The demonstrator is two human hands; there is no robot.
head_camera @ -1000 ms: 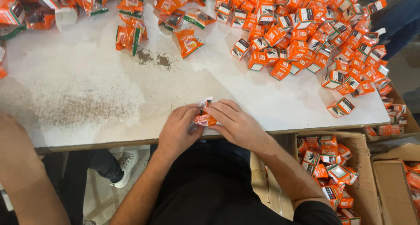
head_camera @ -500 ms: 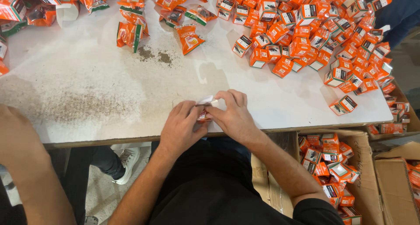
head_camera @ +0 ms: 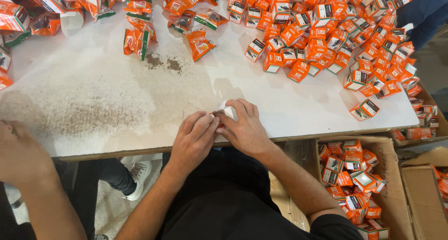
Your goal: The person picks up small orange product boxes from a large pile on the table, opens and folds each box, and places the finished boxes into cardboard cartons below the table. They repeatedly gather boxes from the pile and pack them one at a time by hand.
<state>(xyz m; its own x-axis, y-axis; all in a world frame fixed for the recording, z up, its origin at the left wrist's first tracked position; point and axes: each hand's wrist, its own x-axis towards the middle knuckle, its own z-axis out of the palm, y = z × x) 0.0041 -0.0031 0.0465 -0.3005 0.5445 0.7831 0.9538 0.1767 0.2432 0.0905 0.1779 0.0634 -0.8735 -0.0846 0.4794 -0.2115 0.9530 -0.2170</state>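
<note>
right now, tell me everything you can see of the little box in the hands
The box is small, cardboard by the look, white flap up, a sliver of orange below. It sits low at the near edge of the white table, mostly hidden. The left hand and right hand pinch it from both sides.

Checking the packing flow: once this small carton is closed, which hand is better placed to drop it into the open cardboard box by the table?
Probably the right hand: the cardboard box of cartons sits on its side.
</note>
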